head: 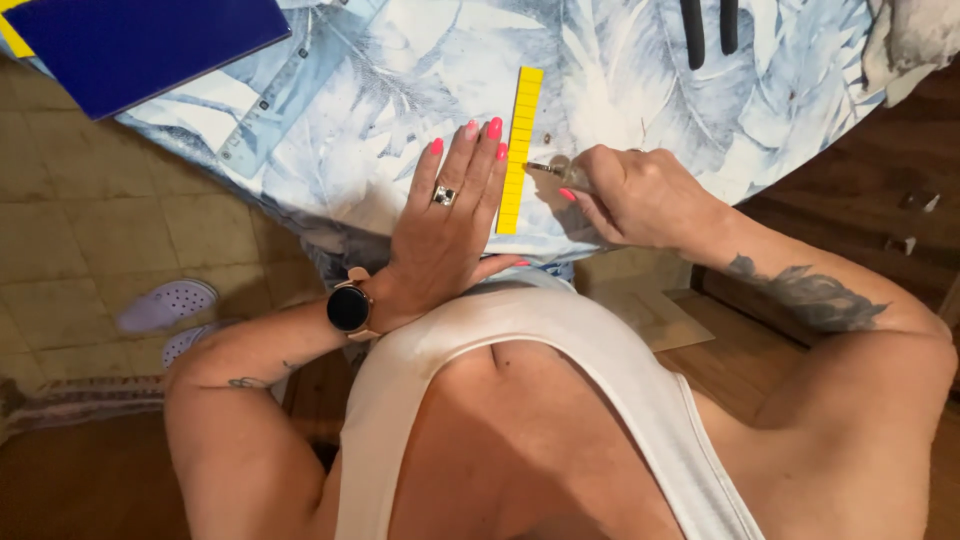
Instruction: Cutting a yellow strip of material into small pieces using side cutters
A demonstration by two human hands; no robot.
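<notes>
The yellow ruler (519, 150) lies flat on the leaf-print cloth (380, 110) over the worktop, its long edge touching my left hand (450, 215), which presses down open and flat, gripping nothing. My right hand (625, 195) is clenched around a small clear-handled tool (560, 172), its metal tip just beside the ruler's right edge. Beyond lie a blue folder (140, 45) and black plier handles (710, 30). I judge I'm marking along the ruler; steady pressure matters.

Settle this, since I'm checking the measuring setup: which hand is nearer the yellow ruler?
Left. The left hand lies flat against the yellow ruler; the right hand, gripping a small tool, sits just beside it.
</notes>
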